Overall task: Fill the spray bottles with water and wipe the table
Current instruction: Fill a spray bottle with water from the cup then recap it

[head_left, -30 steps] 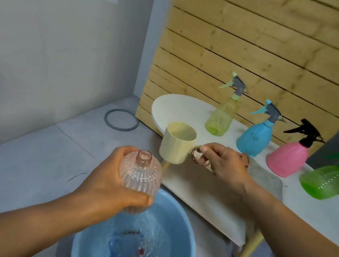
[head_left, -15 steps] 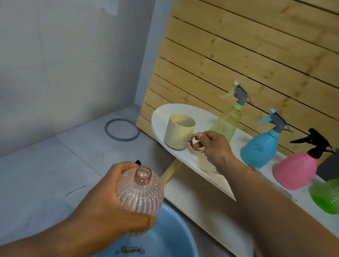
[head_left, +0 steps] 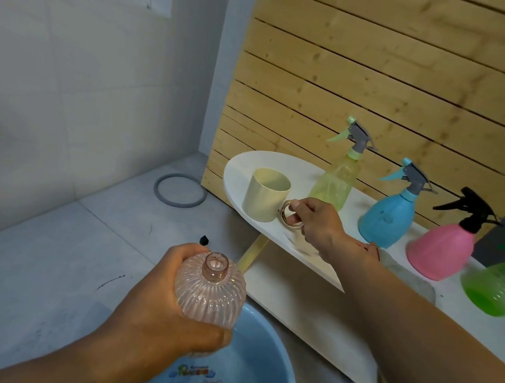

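My left hand (head_left: 157,318) grips a ribbed, clear pink bottle (head_left: 209,293) with no spray head, upright over the blue basin (head_left: 280,369) of water. The cream cup (head_left: 265,193) stands on the left end of the white table (head_left: 300,172). My right hand (head_left: 315,223) has its fingers on the cup's gold ring handle (head_left: 290,215). Behind them stand a yellow spray bottle (head_left: 336,179), a blue one (head_left: 388,216), a pink one (head_left: 444,249) and a green one (head_left: 502,287).
A grey cloth (head_left: 408,277) lies on the table past my right wrist. A grey ring (head_left: 178,193) lies on the tiled floor by the wooden slat wall (head_left: 392,81). A small black piece (head_left: 203,240) sits on the floor near the table leg (head_left: 251,253).
The cup, held above the basin a second ago, now stands on the table with my right hand still at its handle. The pink bottle has stayed over the basin.
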Available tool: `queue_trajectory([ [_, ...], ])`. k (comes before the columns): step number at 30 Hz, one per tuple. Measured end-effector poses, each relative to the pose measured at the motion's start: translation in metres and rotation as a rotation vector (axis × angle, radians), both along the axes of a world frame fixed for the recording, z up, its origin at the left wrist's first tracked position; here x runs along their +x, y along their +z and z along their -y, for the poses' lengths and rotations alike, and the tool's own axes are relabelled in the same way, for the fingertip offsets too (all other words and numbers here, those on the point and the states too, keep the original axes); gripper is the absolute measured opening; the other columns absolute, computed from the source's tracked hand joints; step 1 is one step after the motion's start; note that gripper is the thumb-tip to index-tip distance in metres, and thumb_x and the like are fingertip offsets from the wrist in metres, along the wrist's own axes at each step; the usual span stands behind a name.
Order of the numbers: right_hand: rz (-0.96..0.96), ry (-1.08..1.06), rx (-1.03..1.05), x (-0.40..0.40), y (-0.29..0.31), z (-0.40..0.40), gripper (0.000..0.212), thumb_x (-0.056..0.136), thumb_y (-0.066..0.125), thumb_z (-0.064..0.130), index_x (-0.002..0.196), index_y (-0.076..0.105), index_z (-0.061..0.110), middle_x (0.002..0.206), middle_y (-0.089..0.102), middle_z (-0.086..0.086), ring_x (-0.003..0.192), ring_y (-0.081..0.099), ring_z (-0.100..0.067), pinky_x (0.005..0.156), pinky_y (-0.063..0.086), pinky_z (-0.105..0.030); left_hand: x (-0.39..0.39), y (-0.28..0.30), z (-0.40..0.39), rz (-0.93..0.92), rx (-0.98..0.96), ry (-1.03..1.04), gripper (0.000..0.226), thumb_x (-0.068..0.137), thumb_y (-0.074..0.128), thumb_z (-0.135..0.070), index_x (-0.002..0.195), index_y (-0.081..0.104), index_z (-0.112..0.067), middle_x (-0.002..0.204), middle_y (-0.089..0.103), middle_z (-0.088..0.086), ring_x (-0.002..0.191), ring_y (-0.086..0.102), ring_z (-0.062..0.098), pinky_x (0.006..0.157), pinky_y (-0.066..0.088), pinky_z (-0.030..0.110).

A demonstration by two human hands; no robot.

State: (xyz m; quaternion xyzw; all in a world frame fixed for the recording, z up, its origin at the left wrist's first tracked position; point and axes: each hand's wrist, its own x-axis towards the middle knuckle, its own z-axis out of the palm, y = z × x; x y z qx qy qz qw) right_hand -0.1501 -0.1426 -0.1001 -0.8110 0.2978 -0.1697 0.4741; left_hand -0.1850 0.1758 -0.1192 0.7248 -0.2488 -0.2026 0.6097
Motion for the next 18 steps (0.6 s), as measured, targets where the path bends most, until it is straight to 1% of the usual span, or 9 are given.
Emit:
queue_trajectory([
  [5,-0.004,0.02,0.01,-0.0011,0.0004,0.001,0.023,0.102,0.057,0.031,0.087,0.07,0.019,0.073,0.069,0.002,0.057,0.042,-0.012,0.057,0.035,-0.027,0.0007,0.0,-0.0001,-0.004,0.013,-0.012,0.098,0.043,0.101,-0.027,0.118,0.045,-0.059,0.106,0.058,-0.04,0.097,0.056,-0.02,0.059,0.054,0.01],
  [10,-0.005,0.024,0.006,-0.0021,-0.001,0.002,0.024,0.102,0.058,0.03,0.088,0.071,0.016,0.073,0.069,0.002,0.056,0.042,-0.012,0.057,0.034,-0.027,0.0013,-0.0012,-0.0008,-0.004,0.025,-0.008,0.099,0.045,0.102,-0.025,0.121,0.045,-0.055,0.102,0.057,-0.041,0.097,0.056,-0.018,0.058,0.053,0.009],
  [13,-0.005,0.025,0.016,-0.0032,-0.0009,0.002,0.024,0.102,0.058,0.03,0.09,0.072,0.014,0.075,0.069,0.0,0.056,0.041,-0.012,0.057,0.034,-0.027,0.0013,-0.0016,-0.001,-0.004,0.022,-0.013,0.099,0.044,0.101,-0.027,0.121,0.045,-0.056,0.103,0.056,-0.041,0.096,0.056,-0.019,0.059,0.054,0.009],
  [18,-0.02,0.036,0.024,-0.0056,0.0015,0.0,0.028,0.102,0.058,0.029,0.097,0.072,0.005,0.075,0.067,-0.002,0.057,0.038,-0.014,0.056,0.033,-0.028,0.0007,-0.0025,-0.0004,-0.011,0.011,-0.026,0.1,0.037,0.098,-0.037,0.118,0.045,-0.06,0.107,0.059,-0.039,0.097,0.058,-0.017,0.061,0.055,0.011],
])
